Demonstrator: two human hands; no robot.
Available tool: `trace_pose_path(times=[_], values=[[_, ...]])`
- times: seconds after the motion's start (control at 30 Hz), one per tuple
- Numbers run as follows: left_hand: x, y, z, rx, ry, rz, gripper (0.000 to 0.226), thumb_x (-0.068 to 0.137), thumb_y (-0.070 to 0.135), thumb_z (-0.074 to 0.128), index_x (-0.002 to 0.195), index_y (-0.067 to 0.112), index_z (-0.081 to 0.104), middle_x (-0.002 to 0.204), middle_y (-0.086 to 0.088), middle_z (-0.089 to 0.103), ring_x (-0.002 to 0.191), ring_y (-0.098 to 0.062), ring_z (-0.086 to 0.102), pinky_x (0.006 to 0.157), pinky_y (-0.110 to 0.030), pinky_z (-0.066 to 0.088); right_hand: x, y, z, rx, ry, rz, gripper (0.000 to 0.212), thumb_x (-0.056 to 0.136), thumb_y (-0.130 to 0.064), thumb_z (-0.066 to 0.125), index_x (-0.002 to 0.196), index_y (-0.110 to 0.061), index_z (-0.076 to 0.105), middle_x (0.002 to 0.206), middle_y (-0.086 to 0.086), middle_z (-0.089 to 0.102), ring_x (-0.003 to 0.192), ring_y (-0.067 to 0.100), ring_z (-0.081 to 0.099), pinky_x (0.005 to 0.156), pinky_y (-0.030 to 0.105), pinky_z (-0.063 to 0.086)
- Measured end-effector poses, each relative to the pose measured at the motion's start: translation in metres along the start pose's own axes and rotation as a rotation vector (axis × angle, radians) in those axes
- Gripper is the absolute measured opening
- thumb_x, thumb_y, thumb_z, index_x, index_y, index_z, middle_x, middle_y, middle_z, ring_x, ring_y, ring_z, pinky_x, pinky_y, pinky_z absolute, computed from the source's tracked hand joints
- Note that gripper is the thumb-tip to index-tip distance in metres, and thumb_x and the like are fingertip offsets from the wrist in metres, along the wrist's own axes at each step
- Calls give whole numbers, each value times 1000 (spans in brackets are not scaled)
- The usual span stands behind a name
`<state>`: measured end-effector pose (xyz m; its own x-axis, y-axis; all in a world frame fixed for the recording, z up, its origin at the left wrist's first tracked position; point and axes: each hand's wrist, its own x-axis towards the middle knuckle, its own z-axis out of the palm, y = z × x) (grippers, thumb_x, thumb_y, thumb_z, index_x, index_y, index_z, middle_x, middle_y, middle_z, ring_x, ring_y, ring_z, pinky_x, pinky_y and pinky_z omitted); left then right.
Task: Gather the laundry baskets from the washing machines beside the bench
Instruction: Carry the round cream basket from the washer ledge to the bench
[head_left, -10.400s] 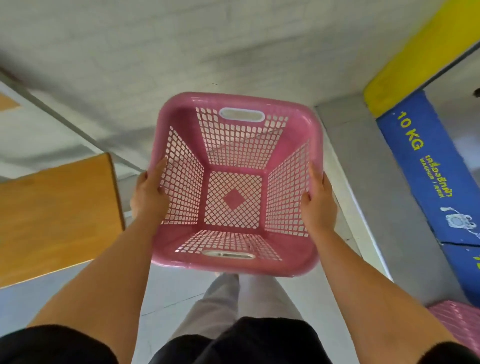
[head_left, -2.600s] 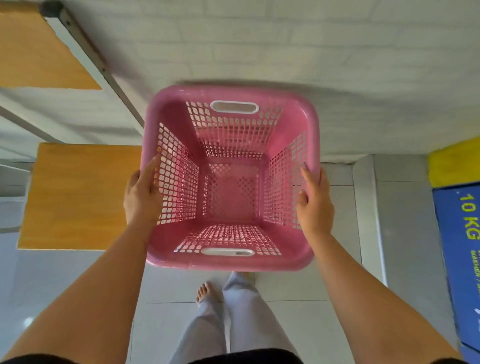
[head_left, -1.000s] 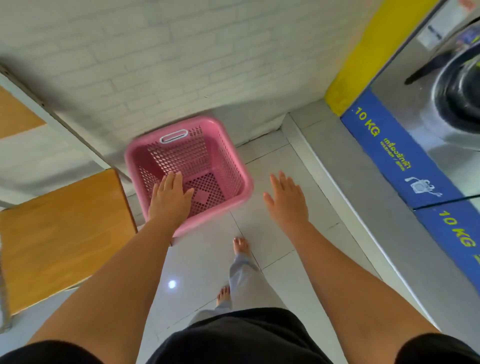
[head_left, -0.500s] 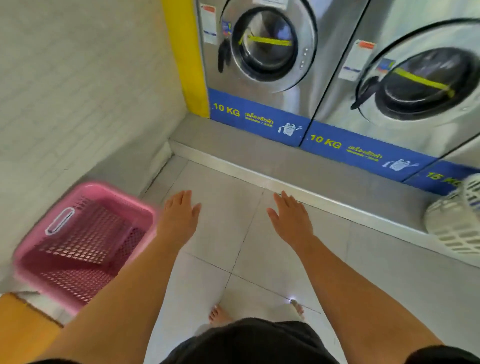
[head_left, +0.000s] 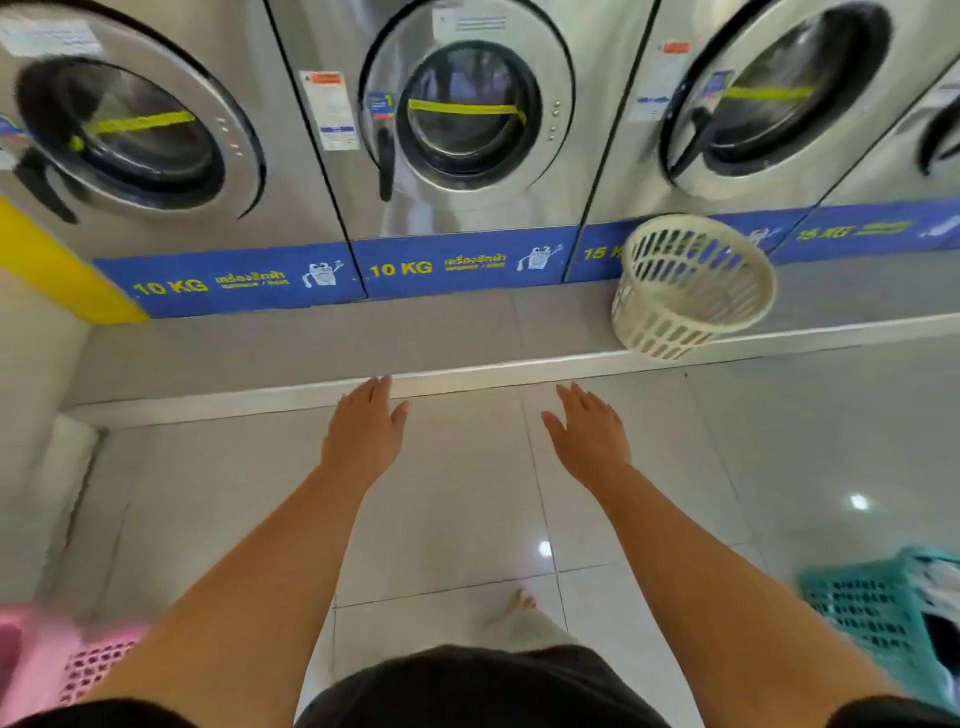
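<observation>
A row of steel washing machines (head_left: 467, 130) is seen along the far side, each with a round door, and blue bands marked 10 KG and 15 KG run under them. The machines are placed on a grey raised step (head_left: 311, 338), whose pale front edge runs across the view. Below it, the glossy tiled floor (head_left: 467, 519) takes most of the lower half. A cream round laundry basket (head_left: 691, 286) is found on the step near its front edge, toward the right side, before the machine marked 15 KG; it is tilted, with its opening turned up and to the left. A teal basket (head_left: 878, 618) is seen at the right edge of the floor, partly cut off, with something white inside. A pink basket (head_left: 62, 665) is seen blurred at the lower left corner of the floor. Both arms are stretched forward over the floor. The left hand (head_left: 363, 431) and the right hand (head_left: 589, 436) are spread flat, palms down, with nothing held, and they stay apart from each other and from the cream basket. A bare foot (head_left: 519, 603) is visible between the arms.
</observation>
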<state>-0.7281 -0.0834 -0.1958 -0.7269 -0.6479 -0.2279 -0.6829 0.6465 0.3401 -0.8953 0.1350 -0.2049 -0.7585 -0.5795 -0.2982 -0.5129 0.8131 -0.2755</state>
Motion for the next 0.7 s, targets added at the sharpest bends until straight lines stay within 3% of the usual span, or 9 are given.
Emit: trace_pose_path(times=[0.37,0.7], values=[[110,191,65,70,-131,233,52,98,33,45,140,3,41,140,-18,46,125,-38,46,104,-43,36,44,171,-42,132,71,304,58,101,-44,31,152,-17,22,160,5,24,147,25,24,119,40,20],[262,325,107,39,-233,293,51,97,28,47,140,2,39,139,-19,46,127,-35,45,104,-41,36,172,272,-92,181,79,467,57,101,-41,35,152,-16,24,160,4,24,147,25,24,119,41,22]])
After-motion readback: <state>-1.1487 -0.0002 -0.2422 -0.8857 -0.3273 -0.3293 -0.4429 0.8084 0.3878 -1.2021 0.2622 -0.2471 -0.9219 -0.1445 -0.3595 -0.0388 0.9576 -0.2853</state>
